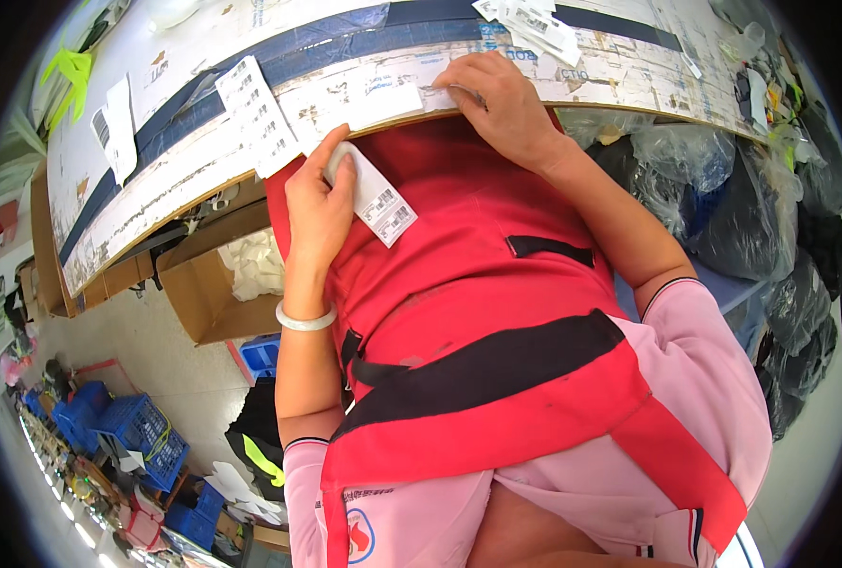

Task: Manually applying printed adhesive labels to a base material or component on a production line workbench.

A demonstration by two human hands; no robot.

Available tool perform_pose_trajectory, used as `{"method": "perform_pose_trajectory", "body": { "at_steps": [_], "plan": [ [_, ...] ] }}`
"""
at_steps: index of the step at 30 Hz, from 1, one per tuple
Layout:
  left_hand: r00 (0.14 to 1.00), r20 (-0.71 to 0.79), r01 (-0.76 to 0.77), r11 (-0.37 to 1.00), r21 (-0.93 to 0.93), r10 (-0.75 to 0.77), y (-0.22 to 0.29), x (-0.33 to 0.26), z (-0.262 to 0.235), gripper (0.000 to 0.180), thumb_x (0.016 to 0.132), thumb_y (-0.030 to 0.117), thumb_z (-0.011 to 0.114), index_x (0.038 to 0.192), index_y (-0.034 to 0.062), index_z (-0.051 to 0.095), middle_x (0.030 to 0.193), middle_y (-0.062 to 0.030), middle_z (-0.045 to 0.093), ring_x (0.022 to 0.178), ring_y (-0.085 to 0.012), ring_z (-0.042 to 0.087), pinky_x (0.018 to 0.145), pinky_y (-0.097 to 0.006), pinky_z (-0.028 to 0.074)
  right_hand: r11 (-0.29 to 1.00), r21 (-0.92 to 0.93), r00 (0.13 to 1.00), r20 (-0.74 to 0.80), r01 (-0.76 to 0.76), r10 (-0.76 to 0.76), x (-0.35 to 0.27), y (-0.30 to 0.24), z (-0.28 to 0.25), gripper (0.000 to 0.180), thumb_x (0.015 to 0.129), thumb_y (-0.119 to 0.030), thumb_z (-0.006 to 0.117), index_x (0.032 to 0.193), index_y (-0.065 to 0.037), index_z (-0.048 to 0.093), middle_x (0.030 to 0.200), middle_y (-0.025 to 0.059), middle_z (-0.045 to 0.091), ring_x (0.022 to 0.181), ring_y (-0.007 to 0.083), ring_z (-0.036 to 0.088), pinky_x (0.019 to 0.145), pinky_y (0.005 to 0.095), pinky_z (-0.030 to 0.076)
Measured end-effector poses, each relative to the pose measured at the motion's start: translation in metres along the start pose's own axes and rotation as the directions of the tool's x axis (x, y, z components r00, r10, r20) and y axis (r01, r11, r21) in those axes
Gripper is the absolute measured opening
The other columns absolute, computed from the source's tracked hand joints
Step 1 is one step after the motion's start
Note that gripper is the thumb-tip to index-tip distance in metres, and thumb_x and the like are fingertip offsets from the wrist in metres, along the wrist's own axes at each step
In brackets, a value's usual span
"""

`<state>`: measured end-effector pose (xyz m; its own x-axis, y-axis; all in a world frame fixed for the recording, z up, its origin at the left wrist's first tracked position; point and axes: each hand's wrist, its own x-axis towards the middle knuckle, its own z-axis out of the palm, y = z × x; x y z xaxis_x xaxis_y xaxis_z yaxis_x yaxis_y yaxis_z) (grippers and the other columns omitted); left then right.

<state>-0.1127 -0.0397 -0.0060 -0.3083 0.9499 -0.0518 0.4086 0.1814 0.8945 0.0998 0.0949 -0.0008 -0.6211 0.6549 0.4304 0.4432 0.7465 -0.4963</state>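
My left hand [321, 206] is at the table's front edge, over the red apron. Between its thumb and fingers is a folded strip of white labels [380, 201], whose printed end hangs down over the apron. Closed fingers on my right hand [501, 106] rest at the table edge, thumb curled under; what they pinch, if anything, is hidden. Just left of those fingertips lies a blank white strip [389, 101] along the edge. A longer printed label sheet [255, 115] lies on the table beside my left hand, its lower end over the edge.
The worn white table [620, 87] carries blue tape, a label piece [116, 131] at left and a label pile [535, 28] at the back. Below left stand an open cardboard box [194, 298] and blue crates [146, 440]. Plastic-wrapped dark bundles [743, 208] crowd the right.
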Motion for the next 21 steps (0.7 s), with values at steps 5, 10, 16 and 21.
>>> {"method": "perform_pose_trajectory", "body": {
  "at_steps": [5,10,16,21],
  "plan": [
    [1.0,-0.014,-0.014,0.996,0.086,0.015,-0.002,0.003,-0.001,0.033,0.086,0.01,0.056,0.118,0.0052,0.061,0.059,-0.0097,0.053,0.049,-0.011,0.043,0.05,-0.028,0.038,0.985,-0.166,0.999,0.014,0.041,-0.039,0.004,0.002,0.008,0.011,0.081,-0.002,0.057,0.09,-0.007,0.062,0.095,0.0084,0.061,0.092,0.0292,0.055,0.081,0.0377,0.045],
    [0.997,-0.029,-0.062,0.982,0.176,0.068,0.006,0.008,-0.002,0.033,0.086,0.013,0.055,0.117,0.0053,0.061,0.061,-0.0174,0.056,0.048,-0.0206,0.05,0.051,-0.034,0.042,0.978,-0.186,0.996,0.032,0.089,-0.084,0.003,-0.002,0.013,0.012,0.079,-0.003,0.057,0.088,-0.008,0.062,0.093,0.0072,0.06,0.092,0.0275,0.055,0.083,0.0366,0.044],
    [0.999,-0.006,-0.042,0.964,0.262,0.045,0.016,0.008,0.0,0.033,0.086,0.013,0.054,0.117,0.0046,0.061,0.064,-0.0207,0.057,0.053,-0.0272,0.056,0.055,-0.036,0.044,0.975,-0.192,0.994,0.023,0.111,-0.109,0.001,-0.003,0.017,0.012,0.078,-0.004,0.057,0.087,-0.009,0.062,0.092,0.006,0.059,0.092,0.0256,0.055,0.083,0.0355,0.044],
    [1.0,0.006,-0.006,0.971,0.241,0.005,0.017,0.008,0.0,0.034,0.087,0.014,0.054,0.118,0.0049,0.06,0.067,-0.022,0.059,0.057,-0.0276,0.059,0.058,-0.038,0.045,0.974,-0.194,0.994,0.026,0.112,-0.11,0.0,-0.003,0.02,0.013,0.077,-0.004,0.057,0.088,-0.01,0.062,0.092,0.006,0.059,0.092,0.0255,0.055,0.083,0.0355,0.043]
  ]
}}
